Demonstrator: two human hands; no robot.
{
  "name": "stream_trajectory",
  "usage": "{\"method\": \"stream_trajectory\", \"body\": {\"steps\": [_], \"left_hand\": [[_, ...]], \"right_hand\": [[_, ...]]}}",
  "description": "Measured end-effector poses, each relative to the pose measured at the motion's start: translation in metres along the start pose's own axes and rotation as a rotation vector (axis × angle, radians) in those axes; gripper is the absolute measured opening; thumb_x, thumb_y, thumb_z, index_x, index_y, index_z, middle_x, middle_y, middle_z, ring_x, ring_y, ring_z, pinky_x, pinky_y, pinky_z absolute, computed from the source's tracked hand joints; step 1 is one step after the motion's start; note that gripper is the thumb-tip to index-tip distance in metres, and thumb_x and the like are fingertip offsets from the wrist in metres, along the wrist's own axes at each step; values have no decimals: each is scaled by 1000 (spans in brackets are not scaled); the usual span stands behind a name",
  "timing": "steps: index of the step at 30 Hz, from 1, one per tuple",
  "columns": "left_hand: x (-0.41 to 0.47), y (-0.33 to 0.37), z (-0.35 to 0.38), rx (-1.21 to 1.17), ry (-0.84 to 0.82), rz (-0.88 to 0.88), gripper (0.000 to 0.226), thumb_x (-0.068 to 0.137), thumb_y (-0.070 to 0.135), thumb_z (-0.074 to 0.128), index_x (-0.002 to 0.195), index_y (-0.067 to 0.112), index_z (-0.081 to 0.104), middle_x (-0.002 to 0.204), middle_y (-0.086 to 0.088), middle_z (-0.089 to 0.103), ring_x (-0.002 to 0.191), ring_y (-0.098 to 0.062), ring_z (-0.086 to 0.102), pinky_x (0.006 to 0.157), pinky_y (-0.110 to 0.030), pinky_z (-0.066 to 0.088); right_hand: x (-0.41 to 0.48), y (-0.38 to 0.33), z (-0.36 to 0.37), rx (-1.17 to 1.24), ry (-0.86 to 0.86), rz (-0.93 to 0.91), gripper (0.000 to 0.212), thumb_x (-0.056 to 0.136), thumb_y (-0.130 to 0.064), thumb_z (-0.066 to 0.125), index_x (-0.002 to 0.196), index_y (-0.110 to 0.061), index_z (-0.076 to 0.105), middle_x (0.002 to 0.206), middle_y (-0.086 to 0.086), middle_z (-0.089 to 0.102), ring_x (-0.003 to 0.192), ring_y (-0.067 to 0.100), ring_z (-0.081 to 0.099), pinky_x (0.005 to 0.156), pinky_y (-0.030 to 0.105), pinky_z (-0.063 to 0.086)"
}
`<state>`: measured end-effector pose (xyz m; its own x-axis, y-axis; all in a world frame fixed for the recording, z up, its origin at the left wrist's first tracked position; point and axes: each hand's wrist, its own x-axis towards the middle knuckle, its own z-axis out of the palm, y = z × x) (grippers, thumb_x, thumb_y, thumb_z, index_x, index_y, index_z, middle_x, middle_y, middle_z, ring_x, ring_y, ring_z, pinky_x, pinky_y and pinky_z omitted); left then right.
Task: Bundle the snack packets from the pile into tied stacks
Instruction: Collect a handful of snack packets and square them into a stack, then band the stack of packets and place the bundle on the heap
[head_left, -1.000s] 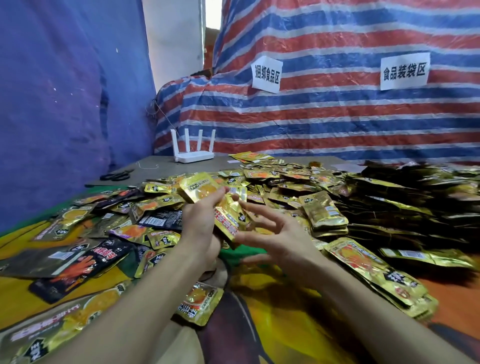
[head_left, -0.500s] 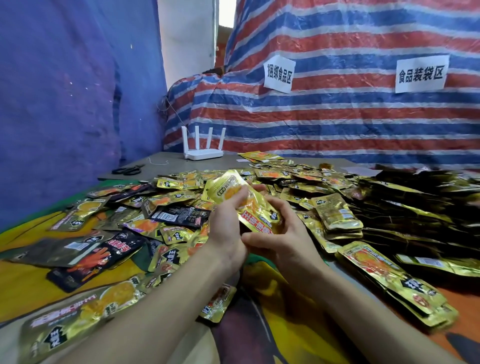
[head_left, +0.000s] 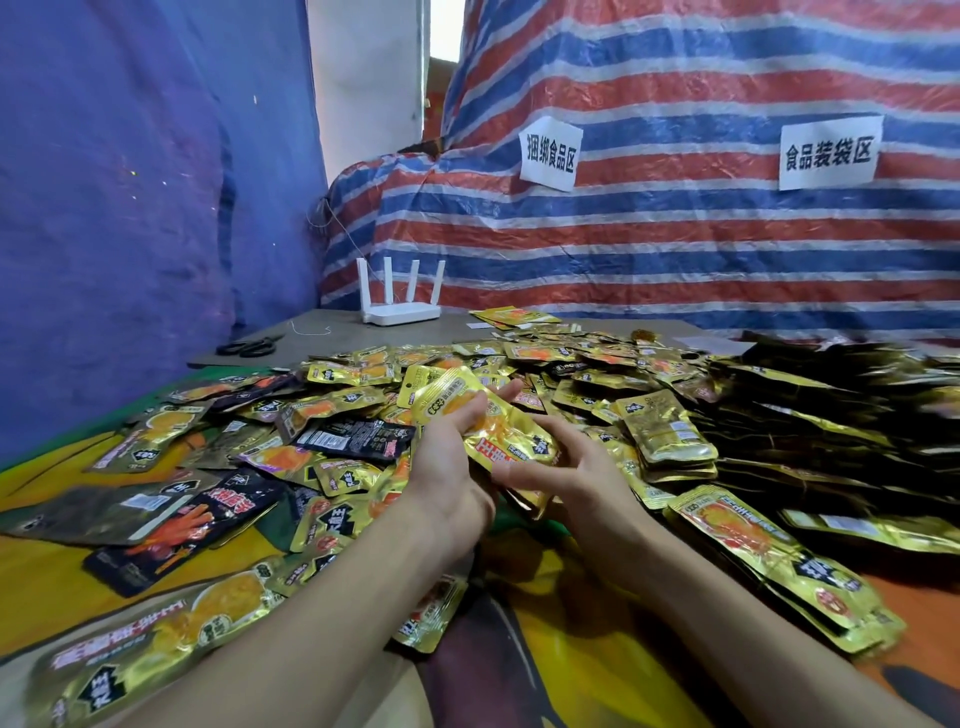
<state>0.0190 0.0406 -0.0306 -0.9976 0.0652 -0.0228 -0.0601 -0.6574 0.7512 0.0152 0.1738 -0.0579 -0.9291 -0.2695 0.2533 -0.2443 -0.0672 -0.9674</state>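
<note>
grey tabletop, bright cloth up front, striped tarp behind, packet pile sprawled everywhere, gold stack held over it, long axis far-left to near-right, left hand curled round its side, right hand pinching the near end

Hands & forearms of the person are shown, all bare. The L hand is shown by its back: smooth knuckles, a broad thumb, slim fingers. The R hand is shown thumb-side up, w/ long slim fingers & a narrow wrist. The L forearm & the R forearm are seen uncovered from wrist to approx. the elbow, lean & smooth, and are lost from view toward the near edge of the desk. Nails are too blurred to be told.
</note>
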Motion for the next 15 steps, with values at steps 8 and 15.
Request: {"method": "stream_trajectory", "body": {"steps": [8,15], "left_hand": [[4,-8,-5,143,-90,-70,25,95,21,59,92,8,80,101,-21,74,87,-38,72,73,-51,60],[2,-14,-2,194,-70,73,48,69,32,77,110,8,69,98,-13,75,80,-23,74,66,-37,62]], "right_hand": [[-2,-8,-8,-51,34,83,27,83,-15,81,109,-14,73,91,7,79,76,17,76,48,23,53],[1,-31,-26,-200,237,64,33,81,-17,83,112,-10,72,95,8,76,76,22,76,54,29,55]]}}
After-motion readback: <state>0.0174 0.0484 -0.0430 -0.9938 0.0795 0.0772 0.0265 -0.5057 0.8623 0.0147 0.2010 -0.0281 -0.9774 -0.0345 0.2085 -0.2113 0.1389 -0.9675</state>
